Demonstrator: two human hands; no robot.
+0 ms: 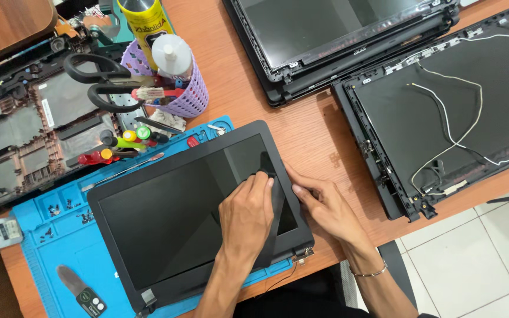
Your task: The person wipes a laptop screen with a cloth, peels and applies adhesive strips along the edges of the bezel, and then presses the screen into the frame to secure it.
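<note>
Your left hand (246, 213) is lying palm-down on the screen (172, 218), its fingers (261, 179) held together and pressing flat on the glass near the right bezel, gripping nothing. Your right hand (325, 206) is resting at the screen's right edge, its fingers (297, 179) stretched along the bezel and touching it; whether they are hooking under the rim cannot be told. A bracelet (369, 272) is circling your right wrist.

The screen is lying face-up, tilted, partly on a blue mat (48, 235) and partly on the desk (301, 129). A hinge (303, 254) is showing at its lower right corner. Small screws (60, 209) are sitting in the mat's trays, and a pry tool (81, 288) is lying on the mat near its lower left edge.

Beyond the mat, a lilac basket (189, 97) is holding scissors (98, 79), a brush and bottles. To your right, an empty lid (443, 112) with loose white cables (472, 118) is lying open. Another laptop (337, 41) is lying at the top, and a stripped base (25, 129) at the left.
</note>
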